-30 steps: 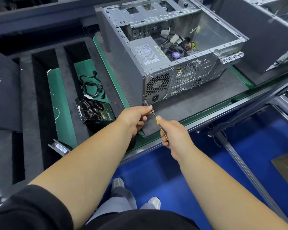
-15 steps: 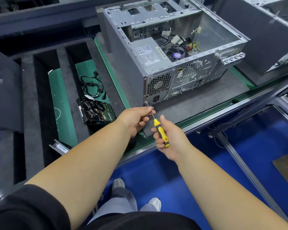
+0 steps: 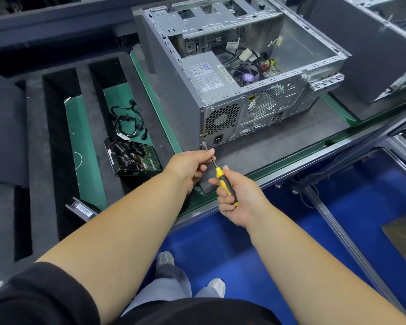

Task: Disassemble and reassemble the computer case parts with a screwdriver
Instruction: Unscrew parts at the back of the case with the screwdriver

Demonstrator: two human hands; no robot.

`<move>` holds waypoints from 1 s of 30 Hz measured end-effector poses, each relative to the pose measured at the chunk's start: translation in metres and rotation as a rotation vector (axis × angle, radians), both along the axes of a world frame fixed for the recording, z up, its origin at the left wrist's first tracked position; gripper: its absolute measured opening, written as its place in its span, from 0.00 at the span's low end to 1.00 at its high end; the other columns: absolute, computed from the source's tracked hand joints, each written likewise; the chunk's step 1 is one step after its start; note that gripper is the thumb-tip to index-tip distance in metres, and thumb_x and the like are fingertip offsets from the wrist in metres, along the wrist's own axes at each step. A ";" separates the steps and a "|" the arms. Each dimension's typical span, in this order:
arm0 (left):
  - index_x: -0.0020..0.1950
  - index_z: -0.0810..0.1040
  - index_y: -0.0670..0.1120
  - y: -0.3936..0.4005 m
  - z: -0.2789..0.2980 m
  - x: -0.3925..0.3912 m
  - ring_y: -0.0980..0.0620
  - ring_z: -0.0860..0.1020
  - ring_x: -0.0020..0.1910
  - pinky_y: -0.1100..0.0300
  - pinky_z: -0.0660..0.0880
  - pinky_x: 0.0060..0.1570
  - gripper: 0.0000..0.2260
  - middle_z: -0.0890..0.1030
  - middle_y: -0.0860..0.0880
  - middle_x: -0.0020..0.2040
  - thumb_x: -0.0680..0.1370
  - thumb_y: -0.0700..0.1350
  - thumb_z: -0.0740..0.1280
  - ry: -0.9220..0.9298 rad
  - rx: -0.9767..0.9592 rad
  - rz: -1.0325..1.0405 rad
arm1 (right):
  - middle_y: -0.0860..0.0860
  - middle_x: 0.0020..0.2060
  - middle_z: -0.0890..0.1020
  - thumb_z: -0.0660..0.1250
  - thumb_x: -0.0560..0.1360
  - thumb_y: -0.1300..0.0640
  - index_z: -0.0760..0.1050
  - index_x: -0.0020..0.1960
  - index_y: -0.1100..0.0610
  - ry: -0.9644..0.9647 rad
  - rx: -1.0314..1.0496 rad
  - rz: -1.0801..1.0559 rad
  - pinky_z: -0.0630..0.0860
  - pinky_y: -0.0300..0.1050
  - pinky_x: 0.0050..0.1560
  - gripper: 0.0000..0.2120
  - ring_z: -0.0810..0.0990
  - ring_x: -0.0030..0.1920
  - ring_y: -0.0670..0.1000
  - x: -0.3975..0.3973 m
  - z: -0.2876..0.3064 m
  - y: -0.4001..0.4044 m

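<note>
We grip the screwdriver (image 3: pixel 225 184) in our right hand (image 3: pixel 238 198), fingers wrapped around its yellow and black handle, thumb laid along the top. Its metal shaft runs up and to the left from that hand to a screw (image 3: pixel 204 144) at the lower left corner of the computer case (image 3: pixel 244 90) rear panel. Our left hand (image 3: pixel 188 166) sits just left of the right one, fingertips pinched on the shaft close to the tip, steadying it against the screw. The case lies open-sided just beyond both hands on a grey mat (image 3: pixel 279 146), its power supply (image 3: pixel 204 73) and fan (image 3: pixel 246 76) exposed. Left of our left hand, a foam tray (image 3: pixel 33 137) holds a removed drive (image 3: pixel 131 158) and a coil of black cables (image 3: pixel 127 123) in one slot.
</note>
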State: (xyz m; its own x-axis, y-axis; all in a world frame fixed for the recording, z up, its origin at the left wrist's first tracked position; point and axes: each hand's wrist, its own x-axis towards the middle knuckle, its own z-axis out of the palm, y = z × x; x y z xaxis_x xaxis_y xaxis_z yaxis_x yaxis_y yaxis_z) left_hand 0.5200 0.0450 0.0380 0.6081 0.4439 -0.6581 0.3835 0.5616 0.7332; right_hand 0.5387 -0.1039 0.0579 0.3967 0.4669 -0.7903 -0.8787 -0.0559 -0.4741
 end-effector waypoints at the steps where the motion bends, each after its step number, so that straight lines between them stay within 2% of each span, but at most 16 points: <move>1: 0.35 0.84 0.45 -0.001 0.000 0.000 0.59 0.69 0.23 0.68 0.61 0.18 0.06 0.84 0.50 0.37 0.72 0.44 0.77 -0.002 0.002 0.003 | 0.50 0.27 0.71 0.69 0.77 0.44 0.79 0.44 0.60 -0.093 -0.062 0.021 0.60 0.37 0.22 0.18 0.63 0.24 0.45 0.000 0.000 0.000; 5: 0.30 0.85 0.47 0.000 0.000 0.001 0.59 0.68 0.23 0.69 0.61 0.18 0.10 0.84 0.51 0.36 0.72 0.45 0.77 0.012 0.017 -0.015 | 0.50 0.31 0.77 0.68 0.77 0.43 0.72 0.39 0.53 -0.869 -0.563 0.265 0.69 0.43 0.32 0.16 0.71 0.30 0.49 -0.004 -0.006 -0.004; 7: 0.34 0.85 0.46 0.000 0.001 0.002 0.59 0.69 0.22 0.69 0.62 0.18 0.08 0.84 0.51 0.36 0.72 0.45 0.76 0.011 0.005 -0.019 | 0.48 0.29 0.77 0.66 0.78 0.42 0.73 0.38 0.52 -1.006 -0.607 0.272 0.67 0.43 0.32 0.16 0.72 0.30 0.49 -0.003 -0.010 -0.006; 9: 0.40 0.83 0.45 0.001 0.002 0.001 0.60 0.71 0.23 0.69 0.63 0.19 0.05 0.84 0.51 0.36 0.73 0.44 0.76 0.006 -0.019 -0.021 | 0.47 0.26 0.74 0.65 0.79 0.43 0.77 0.38 0.55 -0.840 -0.505 0.184 0.64 0.42 0.30 0.18 0.69 0.27 0.49 -0.001 -0.008 -0.001; 12: 0.46 0.83 0.45 0.004 0.003 -0.002 0.61 0.75 0.26 0.70 0.68 0.21 0.04 0.86 0.51 0.41 0.74 0.44 0.74 -0.014 -0.059 -0.048 | 0.48 0.22 0.69 0.63 0.81 0.44 0.78 0.40 0.59 -0.260 -0.255 0.054 0.57 0.38 0.21 0.21 0.61 0.21 0.45 0.004 0.000 0.004; 14: 0.49 0.83 0.46 0.005 0.004 -0.003 0.61 0.76 0.27 0.70 0.70 0.23 0.04 0.86 0.51 0.43 0.75 0.43 0.73 -0.028 -0.078 -0.065 | 0.48 0.23 0.68 0.62 0.82 0.45 0.77 0.42 0.60 0.040 -0.078 0.011 0.56 0.36 0.19 0.20 0.60 0.20 0.44 0.007 0.006 0.001; 15: 0.49 0.83 0.46 0.005 0.005 -0.003 0.61 0.76 0.27 0.70 0.70 0.23 0.04 0.86 0.51 0.43 0.75 0.43 0.73 -0.028 -0.081 -0.064 | 0.48 0.24 0.69 0.62 0.82 0.45 0.77 0.43 0.61 0.110 -0.028 -0.001 0.56 0.36 0.19 0.20 0.60 0.20 0.44 0.008 0.008 0.000; 17: 0.47 0.83 0.46 0.004 0.005 -0.002 0.61 0.74 0.25 0.71 0.69 0.22 0.02 0.86 0.52 0.40 0.75 0.42 0.73 -0.021 -0.078 -0.049 | 0.49 0.25 0.71 0.63 0.81 0.44 0.78 0.45 0.61 0.104 -0.016 0.002 0.59 0.36 0.21 0.20 0.63 0.22 0.45 0.004 0.009 0.000; 19: 0.46 0.83 0.46 0.003 0.004 -0.001 0.61 0.73 0.24 0.71 0.67 0.21 0.02 0.85 0.52 0.39 0.75 0.42 0.73 -0.011 -0.071 -0.035 | 0.50 0.28 0.73 0.68 0.77 0.42 0.77 0.43 0.59 -0.052 -0.107 0.041 0.63 0.37 0.23 0.20 0.66 0.25 0.46 -0.001 0.008 0.001; 21: 0.45 0.83 0.46 0.002 0.003 0.000 0.61 0.71 0.23 0.71 0.66 0.20 0.01 0.85 0.52 0.38 0.75 0.42 0.74 -0.006 -0.058 -0.026 | 0.50 0.30 0.72 0.71 0.76 0.43 0.73 0.38 0.56 -0.445 -0.326 0.163 0.66 0.41 0.28 0.18 0.67 0.28 0.48 -0.005 0.004 -0.001; 23: 0.44 0.84 0.45 0.001 0.003 0.000 0.61 0.71 0.22 0.70 0.65 0.19 0.01 0.85 0.52 0.39 0.75 0.42 0.74 -0.004 -0.046 -0.019 | 0.48 0.28 0.71 0.69 0.77 0.45 0.69 0.35 0.54 -0.869 -0.552 0.287 0.65 0.42 0.30 0.18 0.66 0.29 0.49 -0.007 -0.002 -0.004; 24: 0.43 0.84 0.45 0.000 0.003 0.001 0.61 0.71 0.22 0.70 0.65 0.19 0.02 0.85 0.52 0.38 0.74 0.42 0.74 -0.003 -0.042 -0.016 | 0.47 0.27 0.70 0.68 0.78 0.45 0.70 0.34 0.55 -0.962 -0.592 0.297 0.63 0.41 0.29 0.19 0.65 0.28 0.49 -0.007 -0.004 -0.005; 25: 0.43 0.84 0.45 0.000 0.003 0.001 0.61 0.71 0.22 0.70 0.65 0.19 0.02 0.85 0.52 0.37 0.74 0.43 0.74 -0.001 -0.039 -0.014 | 0.48 0.26 0.69 0.67 0.78 0.46 0.72 0.35 0.57 -0.938 -0.566 0.271 0.62 0.41 0.29 0.19 0.64 0.27 0.49 -0.007 -0.004 -0.004; 26: 0.42 0.84 0.45 0.000 0.003 0.001 0.61 0.71 0.22 0.70 0.65 0.19 0.03 0.84 0.53 0.36 0.74 0.43 0.75 0.003 -0.035 -0.012 | 0.49 0.26 0.69 0.67 0.79 0.47 0.75 0.37 0.59 -0.789 -0.473 0.200 0.61 0.41 0.27 0.19 0.63 0.26 0.49 -0.006 -0.003 -0.001; 29: 0.39 0.82 0.46 -0.001 0.003 0.002 0.61 0.70 0.21 0.70 0.64 0.18 0.05 0.83 0.54 0.32 0.72 0.45 0.76 0.024 -0.017 0.003 | 0.49 0.24 0.67 0.66 0.80 0.48 0.77 0.43 0.62 0.002 -0.034 -0.009 0.56 0.37 0.19 0.17 0.60 0.21 0.45 0.001 0.006 0.001; 30: 0.38 0.82 0.46 -0.001 0.003 0.002 0.61 0.70 0.21 0.70 0.64 0.18 0.06 0.83 0.54 0.32 0.72 0.46 0.77 0.035 -0.008 0.004 | 0.48 0.24 0.67 0.65 0.80 0.48 0.77 0.44 0.62 0.155 0.062 -0.043 0.57 0.36 0.17 0.17 0.60 0.21 0.44 0.004 0.008 -0.002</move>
